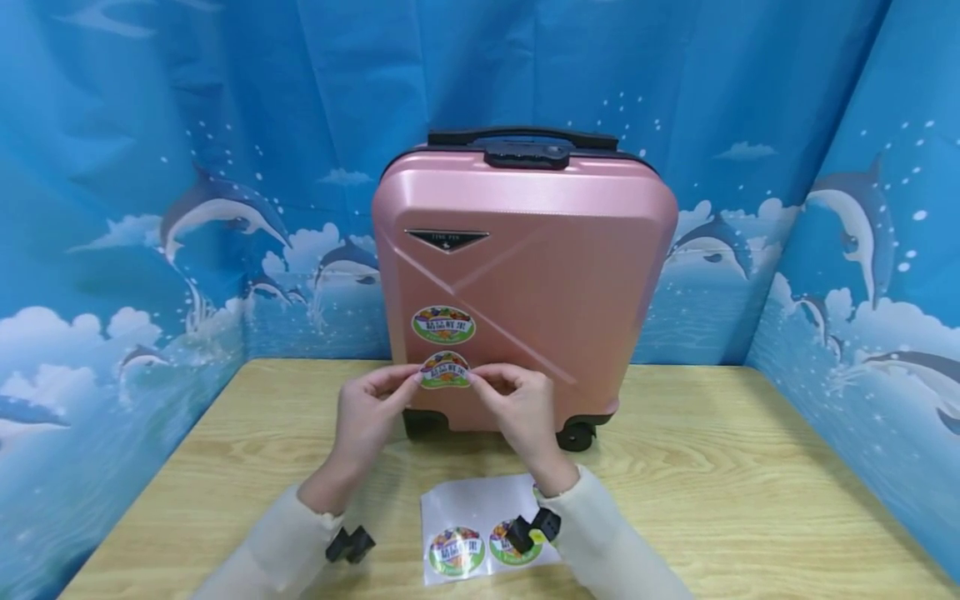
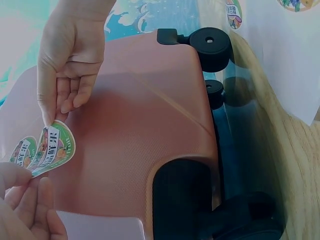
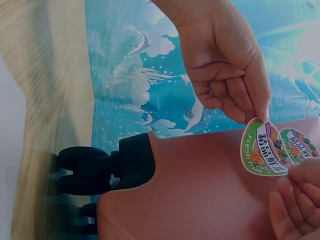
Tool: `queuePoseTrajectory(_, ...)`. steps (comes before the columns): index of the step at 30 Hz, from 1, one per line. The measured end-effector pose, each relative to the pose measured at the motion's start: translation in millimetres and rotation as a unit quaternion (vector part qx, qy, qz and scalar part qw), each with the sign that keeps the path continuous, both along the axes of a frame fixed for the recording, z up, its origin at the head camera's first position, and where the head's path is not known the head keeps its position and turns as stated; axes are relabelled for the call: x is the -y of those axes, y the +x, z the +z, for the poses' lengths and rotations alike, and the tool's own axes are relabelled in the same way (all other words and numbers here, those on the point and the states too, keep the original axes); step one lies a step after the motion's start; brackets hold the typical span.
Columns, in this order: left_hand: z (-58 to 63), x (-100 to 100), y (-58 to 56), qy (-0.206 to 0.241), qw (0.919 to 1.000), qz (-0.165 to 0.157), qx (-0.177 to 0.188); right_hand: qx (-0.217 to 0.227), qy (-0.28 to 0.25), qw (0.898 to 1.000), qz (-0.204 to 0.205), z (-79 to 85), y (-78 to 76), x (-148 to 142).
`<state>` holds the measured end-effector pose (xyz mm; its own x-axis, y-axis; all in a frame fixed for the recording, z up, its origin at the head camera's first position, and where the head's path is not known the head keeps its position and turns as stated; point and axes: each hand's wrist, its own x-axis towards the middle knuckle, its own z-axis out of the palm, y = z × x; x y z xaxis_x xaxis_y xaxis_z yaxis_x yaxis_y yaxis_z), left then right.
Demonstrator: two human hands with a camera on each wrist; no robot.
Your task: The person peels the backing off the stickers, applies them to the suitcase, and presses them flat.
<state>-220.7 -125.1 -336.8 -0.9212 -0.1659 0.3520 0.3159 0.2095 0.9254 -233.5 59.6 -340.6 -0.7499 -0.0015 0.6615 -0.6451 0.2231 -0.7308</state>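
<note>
A pink suitcase [image 1: 555, 292] stands upright on the wooden table. Between both hands is an oval fruit sticker [image 1: 445, 370], in front of the suitcase's lower left face. My left hand [image 1: 367, 417] pinches the sticker's left edge between thumb and fingertip. Its right edge is pinched by my right hand [image 1: 525, 408]. In the left wrist view the sticker [image 2: 56, 145] bends slightly, and its lower part appears lifted off the shell. Just above it, a matching sticker [image 1: 443, 325] lies flat on the suitcase. Whether the held sticker touches the shell, I cannot tell.
A white sticker sheet [image 1: 480, 500] with more oval stickers lies on the table [image 1: 720, 483] near the front, partly under my right sleeve. Black wheels [image 1: 576, 436] sit under the suitcase. A blue dolphin-print curtain [image 1: 322, 100] surrounds the table at the back and sides.
</note>
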Motion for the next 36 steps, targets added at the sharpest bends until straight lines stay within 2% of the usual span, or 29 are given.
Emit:
queuePoseTrajectory(21,3.5,-1.2,-1.8,0.004,0.9998,0.007,0.016,-0.002,0.011,1.000,-0.024,0.4,-1.3,4.0)
queuePoseTrajectory(36,4.6,0.0,-2.8,-0.010,0.9998,0.008,0.015,-0.022,0.050,0.998,-0.045,3.0,-0.1,4.9)
